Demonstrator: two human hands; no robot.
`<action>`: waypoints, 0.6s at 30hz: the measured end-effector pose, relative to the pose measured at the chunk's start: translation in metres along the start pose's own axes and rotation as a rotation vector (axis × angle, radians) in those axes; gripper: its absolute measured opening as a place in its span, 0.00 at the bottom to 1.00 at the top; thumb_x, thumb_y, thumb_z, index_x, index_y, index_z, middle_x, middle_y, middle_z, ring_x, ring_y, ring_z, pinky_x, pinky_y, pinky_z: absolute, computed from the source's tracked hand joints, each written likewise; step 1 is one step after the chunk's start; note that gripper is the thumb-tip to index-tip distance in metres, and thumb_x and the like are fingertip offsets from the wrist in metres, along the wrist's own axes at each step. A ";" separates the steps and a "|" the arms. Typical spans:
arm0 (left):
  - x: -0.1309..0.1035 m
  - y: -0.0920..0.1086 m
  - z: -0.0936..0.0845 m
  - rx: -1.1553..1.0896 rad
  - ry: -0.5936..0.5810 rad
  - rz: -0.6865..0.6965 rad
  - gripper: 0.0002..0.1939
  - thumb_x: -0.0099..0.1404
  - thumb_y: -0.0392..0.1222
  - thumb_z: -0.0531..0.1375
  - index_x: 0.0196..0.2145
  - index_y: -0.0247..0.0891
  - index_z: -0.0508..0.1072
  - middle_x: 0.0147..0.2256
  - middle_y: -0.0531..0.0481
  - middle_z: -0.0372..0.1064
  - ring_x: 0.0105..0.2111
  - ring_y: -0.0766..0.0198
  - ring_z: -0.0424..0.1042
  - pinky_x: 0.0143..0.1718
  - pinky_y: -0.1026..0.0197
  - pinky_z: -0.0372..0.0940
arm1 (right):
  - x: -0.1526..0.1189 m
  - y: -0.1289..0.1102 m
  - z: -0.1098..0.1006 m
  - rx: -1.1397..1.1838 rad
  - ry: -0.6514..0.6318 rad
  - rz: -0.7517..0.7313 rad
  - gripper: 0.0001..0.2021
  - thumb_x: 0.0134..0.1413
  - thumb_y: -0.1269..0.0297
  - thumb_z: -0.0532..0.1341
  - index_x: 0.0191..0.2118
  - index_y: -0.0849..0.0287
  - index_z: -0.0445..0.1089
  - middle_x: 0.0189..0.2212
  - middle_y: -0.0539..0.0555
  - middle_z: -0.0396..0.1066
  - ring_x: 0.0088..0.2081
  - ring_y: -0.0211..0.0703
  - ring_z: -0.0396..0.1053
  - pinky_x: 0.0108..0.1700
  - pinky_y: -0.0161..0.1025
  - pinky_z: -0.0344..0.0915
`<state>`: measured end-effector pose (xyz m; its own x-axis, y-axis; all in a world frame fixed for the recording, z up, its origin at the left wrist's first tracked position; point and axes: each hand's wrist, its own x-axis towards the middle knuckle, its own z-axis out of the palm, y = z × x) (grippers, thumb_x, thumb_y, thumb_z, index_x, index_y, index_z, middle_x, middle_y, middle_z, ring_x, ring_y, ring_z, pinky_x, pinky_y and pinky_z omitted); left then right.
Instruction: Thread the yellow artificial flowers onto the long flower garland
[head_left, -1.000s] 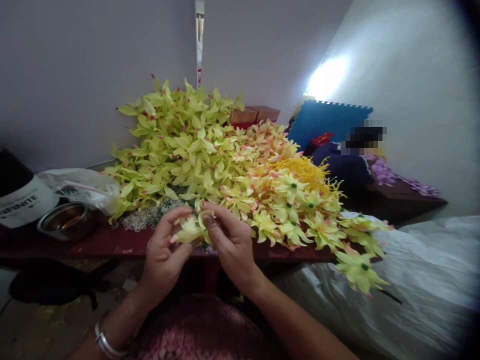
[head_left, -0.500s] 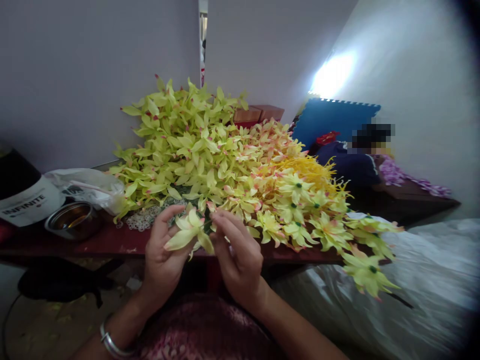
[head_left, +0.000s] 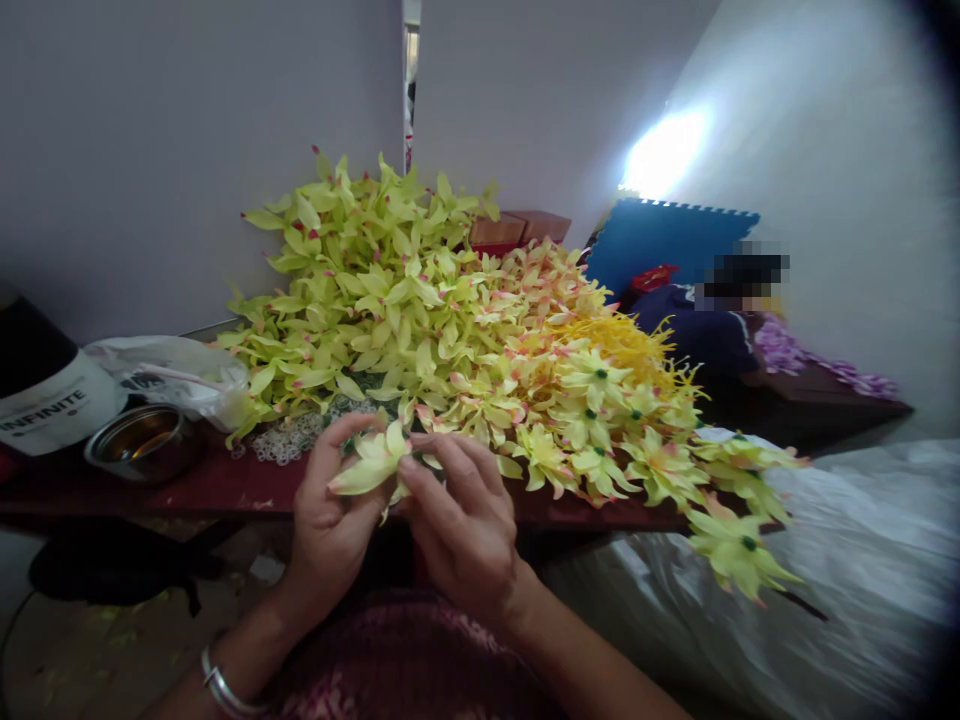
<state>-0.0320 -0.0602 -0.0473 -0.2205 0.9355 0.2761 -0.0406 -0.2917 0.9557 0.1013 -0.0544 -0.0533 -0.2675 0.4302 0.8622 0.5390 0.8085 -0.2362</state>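
Just in front of the table edge, my left hand [head_left: 330, 520] is closed around a pale yellow-green artificial flower [head_left: 371, 465], its petals facing up. My right hand [head_left: 465, 525] presses in from the right, thumb and fingers closed on the same flower's petals. The flower's underside is hidden by the hands. Behind them rises a big pile of yellow-green petal pieces [head_left: 375, 290]. Small white rings [head_left: 281, 438] lie left of my left hand. To the right are several flowers with green centres [head_left: 596, 455] and a heap of yellow stamen strands [head_left: 615, 340].
A metal bowl [head_left: 142, 445], a plastic bag [head_left: 217, 370] and a black-and-white container [head_left: 52, 390] stand at the left of the dark red table [head_left: 187, 495]. Plastic sheeting [head_left: 862, 560] lies at the right. Another person [head_left: 697, 325] sits beyond, near purple flowers [head_left: 784, 345].
My right hand has moved left, onto the flower, and its fingers now close over the petals. The left hand has kept its hold almost unchanged.
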 end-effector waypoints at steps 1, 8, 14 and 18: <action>0.000 0.000 0.000 -0.007 0.007 -0.005 0.21 0.53 0.36 0.64 0.45 0.41 0.67 0.41 0.48 0.70 0.39 0.58 0.71 0.35 0.63 0.66 | 0.000 -0.001 0.001 -0.017 -0.019 -0.009 0.17 0.54 0.74 0.57 0.50 0.61 0.63 0.47 0.64 0.67 0.51 0.51 0.63 0.49 0.50 0.64; -0.001 -0.002 0.000 -0.006 -0.003 -0.032 0.19 0.56 0.38 0.63 0.46 0.42 0.66 0.43 0.48 0.68 0.41 0.59 0.70 0.38 0.63 0.64 | -0.003 -0.001 0.010 -0.092 -0.099 -0.056 0.17 0.56 0.65 0.57 0.51 0.64 0.62 0.50 0.63 0.68 0.56 0.57 0.57 0.52 0.52 0.60; -0.004 -0.003 0.000 0.036 0.029 -0.027 0.21 0.56 0.38 0.62 0.48 0.42 0.65 0.46 0.48 0.67 0.43 0.59 0.69 0.39 0.64 0.64 | -0.005 -0.001 0.012 -0.108 -0.126 -0.053 0.18 0.58 0.65 0.55 0.53 0.65 0.61 0.50 0.62 0.68 0.59 0.55 0.55 0.53 0.51 0.57; -0.004 -0.003 0.001 0.004 0.037 -0.019 0.23 0.56 0.36 0.62 0.49 0.44 0.64 0.45 0.49 0.67 0.40 0.61 0.71 0.39 0.65 0.65 | -0.005 -0.002 0.014 -0.124 -0.137 -0.064 0.18 0.58 0.65 0.54 0.53 0.65 0.61 0.50 0.62 0.68 0.60 0.56 0.54 0.55 0.53 0.55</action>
<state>-0.0305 -0.0624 -0.0515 -0.2557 0.9328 0.2539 -0.0413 -0.2729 0.9611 0.0906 -0.0524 -0.0631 -0.4061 0.4366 0.8028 0.6094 0.7840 -0.1182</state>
